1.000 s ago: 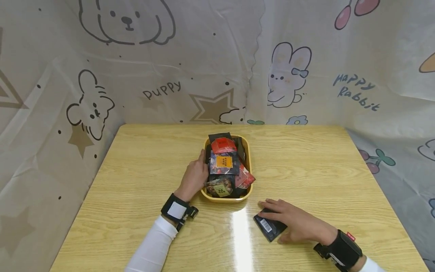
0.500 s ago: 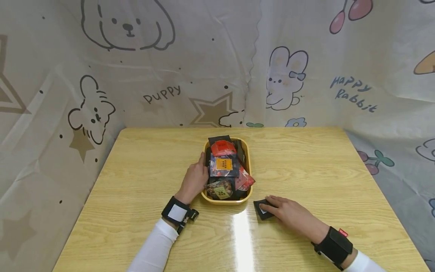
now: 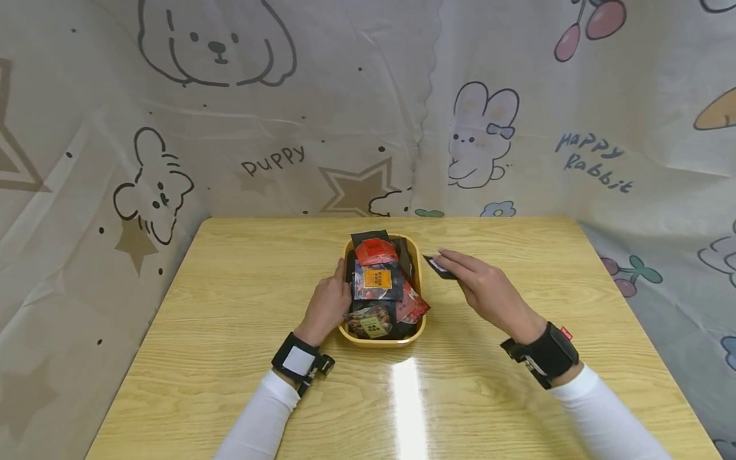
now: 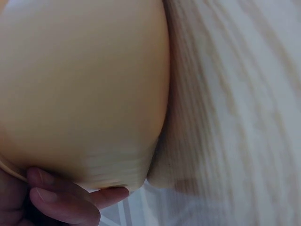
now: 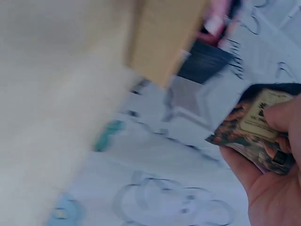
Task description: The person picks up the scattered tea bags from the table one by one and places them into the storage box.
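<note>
My right hand (image 3: 489, 294) pinches a small flat snack packet (image 3: 440, 268), raised above the table just right of the yellow basket (image 3: 384, 343). In the right wrist view, the packet's front (image 5: 256, 123) has a brown food picture and a pale label, with the thumb pressed on it. My left hand (image 3: 328, 303) holds the left side of the basket, the forefinger lying along it. From the left wrist view, curled fingers (image 4: 63, 200) touch the basket's smooth outer wall (image 4: 89, 84). Several dark, red and printed packets (image 3: 376, 281) fill the basket; one red packet (image 3: 411, 305) overhangs its right rim.
The basket stands on a wood-grain table (image 3: 247, 262), away from its edges. Behind and beside the table hangs a pale cloth (image 3: 259, 128) with cartoon drawings. A bright strip of reflected light crosses the table's front.
My right hand has picked the packet up from the table and carried it forward, to beside the basket's right rim. The left hand stays at the basket.
</note>
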Demonstrator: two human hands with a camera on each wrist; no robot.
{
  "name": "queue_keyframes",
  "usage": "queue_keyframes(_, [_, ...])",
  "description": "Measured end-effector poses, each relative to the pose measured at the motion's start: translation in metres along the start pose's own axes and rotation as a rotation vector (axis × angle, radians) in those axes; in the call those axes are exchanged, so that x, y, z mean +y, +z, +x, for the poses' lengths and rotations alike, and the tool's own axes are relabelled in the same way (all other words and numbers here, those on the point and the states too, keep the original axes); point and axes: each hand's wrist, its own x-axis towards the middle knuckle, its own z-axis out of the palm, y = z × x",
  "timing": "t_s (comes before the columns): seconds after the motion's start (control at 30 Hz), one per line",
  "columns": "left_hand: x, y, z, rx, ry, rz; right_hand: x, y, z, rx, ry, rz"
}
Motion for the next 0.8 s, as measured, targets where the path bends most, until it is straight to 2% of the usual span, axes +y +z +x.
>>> queue_keyframes(0.1, [-0.001, -0.001, 0.000, -0.006, 0.000, -0.012, -0.007, 0.004, 0.034, 0.018, -0.056, 0.015])
queue_keyframes(0.2, [-0.002, -0.001, 0.000, -0.006, 0.005, -0.013, -0.018, 0.015, 0.062, -0.018, -0.111, 0.044])
queue_keyframes(0.37, [-0.002, 0.000, -0.001, 0.020, 0.049, 0.020, -0.031, 0.043, 0.089, -0.111, -0.165, 0.027])
queue_keyframes(0.47, [0.000, 0.001, -0.001, 0.025, 0.061, 0.027, -0.030, 0.057, 0.095, -0.142, -0.165, -0.020])
queue_keyframes(0.6, [0.001, 0.001, -0.002, 0.021, 0.051, 0.025, -0.025, 0.070, 0.094, -0.212, -0.144, -0.046])
queue_keyframes(0.7, [0.001, 0.000, -0.002, 0.020, 0.044, 0.030, -0.024, 0.075, 0.091, -0.299, -0.114, -0.062])
queue_keyframes(0.8, [-0.001, -0.001, -0.002, 0.026, 0.040, 0.038, -0.024, 0.076, 0.088, -0.351, -0.078, -0.065])
